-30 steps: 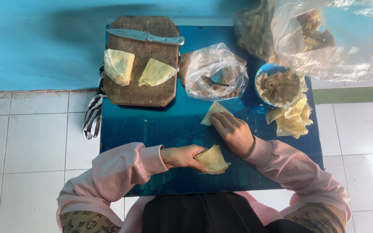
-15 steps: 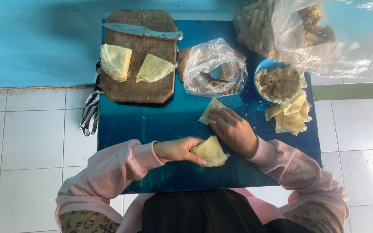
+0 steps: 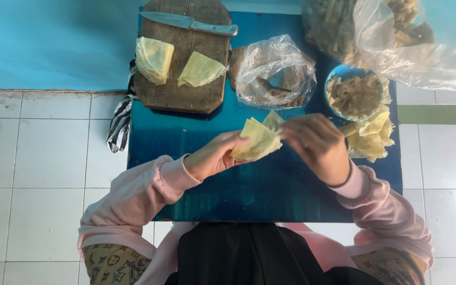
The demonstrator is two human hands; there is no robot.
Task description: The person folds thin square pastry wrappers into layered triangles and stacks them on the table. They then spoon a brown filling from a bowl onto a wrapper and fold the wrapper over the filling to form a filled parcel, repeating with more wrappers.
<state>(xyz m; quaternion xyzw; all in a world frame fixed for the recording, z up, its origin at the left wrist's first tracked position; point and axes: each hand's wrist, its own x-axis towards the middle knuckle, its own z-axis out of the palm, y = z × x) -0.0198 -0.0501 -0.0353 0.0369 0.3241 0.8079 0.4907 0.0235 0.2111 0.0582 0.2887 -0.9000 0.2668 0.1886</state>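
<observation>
A pale yellow dough wrapper (image 3: 257,141) is held above the blue table (image 3: 186,158) between both hands. My left hand (image 3: 215,157) cups it from below and the left. My right hand (image 3: 317,145) pinches its right edge, fingers curled. A second wrapper piece (image 3: 273,120) lies just behind it. A heap of folded yellow pieces (image 3: 370,137) rests to the right of my right hand, below a blue bowl of brownish filling (image 3: 355,94).
A wooden cutting board (image 3: 186,74) at the back holds two wrapper stacks (image 3: 154,59) and a knife (image 3: 188,21). A clear bag with a spoon (image 3: 273,74) lies beside it, a large plastic bag (image 3: 391,37) at back right, a striped cloth (image 3: 120,124) at the table's left edge.
Both hands have lifted the wrapper up from the table and away from my body. My right hand has left the flat piece and now grips the held wrapper's edge.
</observation>
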